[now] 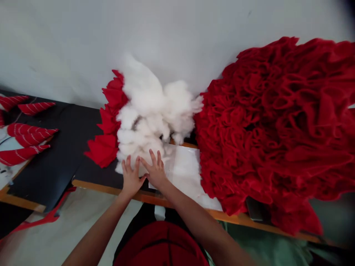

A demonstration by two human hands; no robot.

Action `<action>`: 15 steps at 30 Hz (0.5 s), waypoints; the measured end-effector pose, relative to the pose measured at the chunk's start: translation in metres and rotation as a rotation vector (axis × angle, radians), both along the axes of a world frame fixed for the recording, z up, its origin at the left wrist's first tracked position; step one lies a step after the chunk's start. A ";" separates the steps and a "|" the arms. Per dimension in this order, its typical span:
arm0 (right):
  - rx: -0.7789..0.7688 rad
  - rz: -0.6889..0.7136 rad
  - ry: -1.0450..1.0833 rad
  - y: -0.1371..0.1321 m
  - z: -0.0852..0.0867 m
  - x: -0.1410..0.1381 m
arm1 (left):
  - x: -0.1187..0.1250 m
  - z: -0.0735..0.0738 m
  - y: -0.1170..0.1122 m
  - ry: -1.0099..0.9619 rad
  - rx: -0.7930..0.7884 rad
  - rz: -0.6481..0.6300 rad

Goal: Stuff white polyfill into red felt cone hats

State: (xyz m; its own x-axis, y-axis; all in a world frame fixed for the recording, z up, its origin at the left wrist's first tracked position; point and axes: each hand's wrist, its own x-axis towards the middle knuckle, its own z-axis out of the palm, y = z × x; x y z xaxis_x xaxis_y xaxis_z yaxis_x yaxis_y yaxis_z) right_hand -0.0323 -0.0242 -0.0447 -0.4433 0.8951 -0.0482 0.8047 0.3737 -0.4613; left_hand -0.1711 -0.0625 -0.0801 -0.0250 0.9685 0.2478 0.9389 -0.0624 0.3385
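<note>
At the near edge of a heap of white fluffy stuffing (151, 107), both hands rest side by side. My left hand (132, 179) lies with its fingers apart on the lower left of the stuffing. Beside it my right hand (155, 171) has its fingers spread, touching the stuffing near the edge of a clear plastic sheet (183, 162). The thumbs and index fingers of the two hands meet or nearly meet. Nothing shows gripped in either hand, though their undersides are hidden.
A large pile of red felt pieces (271, 129) covers the right side. Stacked red cone shapes (107, 147) stand left of the stuffing. Striped red cones (30, 135) lie on another dark table (52, 155) at far left. A pale wall (166, 37) rises behind.
</note>
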 end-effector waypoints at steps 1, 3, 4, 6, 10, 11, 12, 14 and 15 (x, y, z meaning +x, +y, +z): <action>-0.037 0.003 -0.043 0.007 -0.002 -0.001 | 0.005 -0.005 0.006 0.017 -0.031 -0.014; -0.111 -0.006 -0.117 0.019 -0.009 0.001 | 0.013 -0.015 0.015 0.044 -0.145 -0.066; -0.142 -0.013 -0.145 0.025 -0.014 0.004 | 0.017 -0.018 0.018 0.052 -0.215 -0.088; -0.169 -0.018 -0.167 0.033 -0.024 0.011 | 0.025 -0.020 0.023 0.050 -0.330 -0.075; -0.148 -0.018 -0.155 0.044 -0.034 0.024 | 0.032 -0.008 0.017 0.018 -0.337 -0.025; -0.137 -0.021 -0.147 0.045 -0.035 0.026 | 0.030 -0.003 0.012 -0.005 -0.291 -0.040; -0.125 -0.023 -0.136 0.046 -0.036 0.027 | 0.025 0.002 0.006 -0.031 -0.228 -0.059; -0.099 -0.026 -0.100 0.048 -0.038 0.029 | 0.009 0.011 -0.005 -0.072 -0.079 -0.061; -0.086 -0.026 -0.076 0.048 -0.038 0.030 | -0.003 0.014 -0.009 -0.081 -0.027 -0.020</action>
